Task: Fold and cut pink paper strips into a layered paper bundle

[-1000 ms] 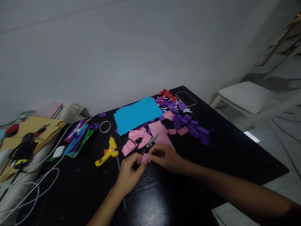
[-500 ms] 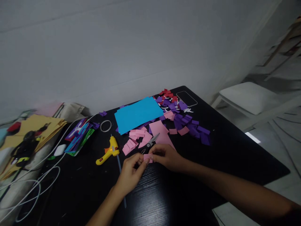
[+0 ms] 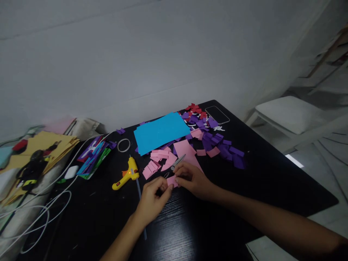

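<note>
A small pink paper piece (image 3: 172, 181) is pinched between both hands above the black table. My left hand (image 3: 154, 197) grips its left side between thumb and fingers, and my right hand (image 3: 193, 181) grips its right side. Just behind the hands lie grey-bladed scissors (image 3: 178, 162), partly hidden by my right hand. They rest by a larger pink sheet (image 3: 187, 150) and folded pink pieces (image 3: 151, 169). A yellow glue gun (image 3: 127, 174) with a glue stick lies left of my left hand.
Blue sheets (image 3: 161, 132) lie at the back of the black table (image 3: 108, 217). Purple pieces (image 3: 228, 150), red pieces (image 3: 194, 108) and a phone-like outline (image 3: 217, 115) are at right. A tape ring (image 3: 124, 145), cables and envelopes (image 3: 40, 145) are left; a white stool (image 3: 288, 112) stands right.
The pink piece has tilted slightly between my fingers, its right side now higher. My right hand has shifted a little. The whole view has moved slightly.
</note>
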`<state>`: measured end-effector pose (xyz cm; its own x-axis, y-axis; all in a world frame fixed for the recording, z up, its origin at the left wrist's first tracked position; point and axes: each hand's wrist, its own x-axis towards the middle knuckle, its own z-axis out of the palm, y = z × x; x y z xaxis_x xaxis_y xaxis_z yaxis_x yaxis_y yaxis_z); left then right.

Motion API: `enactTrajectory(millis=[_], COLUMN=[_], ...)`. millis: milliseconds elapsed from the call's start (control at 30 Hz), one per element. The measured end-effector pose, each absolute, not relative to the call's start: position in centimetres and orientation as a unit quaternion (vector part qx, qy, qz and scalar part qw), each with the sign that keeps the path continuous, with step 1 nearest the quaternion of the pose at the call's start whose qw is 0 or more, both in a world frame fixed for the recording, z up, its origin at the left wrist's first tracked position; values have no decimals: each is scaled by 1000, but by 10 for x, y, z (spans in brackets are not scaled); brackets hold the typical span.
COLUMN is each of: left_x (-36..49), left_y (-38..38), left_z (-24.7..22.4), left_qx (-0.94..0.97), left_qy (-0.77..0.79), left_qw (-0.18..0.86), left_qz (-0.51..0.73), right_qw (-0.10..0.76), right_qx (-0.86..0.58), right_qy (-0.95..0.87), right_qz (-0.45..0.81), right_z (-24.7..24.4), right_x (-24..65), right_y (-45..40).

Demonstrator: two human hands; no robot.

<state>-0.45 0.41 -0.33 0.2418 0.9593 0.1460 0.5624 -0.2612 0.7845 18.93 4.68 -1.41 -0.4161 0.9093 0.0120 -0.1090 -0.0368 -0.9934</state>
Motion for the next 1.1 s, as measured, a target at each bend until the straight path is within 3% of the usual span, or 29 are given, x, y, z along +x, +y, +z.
enactTrajectory(millis=[133, 267, 433, 533, 800, 933, 1100], left_x=[-12, -49, -109, -128, -129, -125, -115], left_y=[6, 22, 44, 49, 47, 46, 42], left_z=[3, 14, 14, 9, 1, 5, 17], left_qx=[750, 733, 628, 606, 630, 643, 691], left_qy=[512, 588, 766, 793, 773, 759, 686], left_qw=[275, 112, -46, -26, 50, 49, -8], left_qz=[316, 322, 125, 57, 48, 83, 227], right_qw=[406, 397, 407, 408, 414, 422, 425], right_qx=[-353, -376, -399, -402, -428, -418, -388], right_qy=[-567, -579, -549, -536, -494, -478, -428], right_qz=[624, 605, 612, 620, 634, 647, 697], right_z=[-12, -14, -17, -16, -16, -14, -14], right_x=[190, 193, 194, 193, 193, 193, 192], right_y=[46, 50, 54, 55, 59, 60, 62])
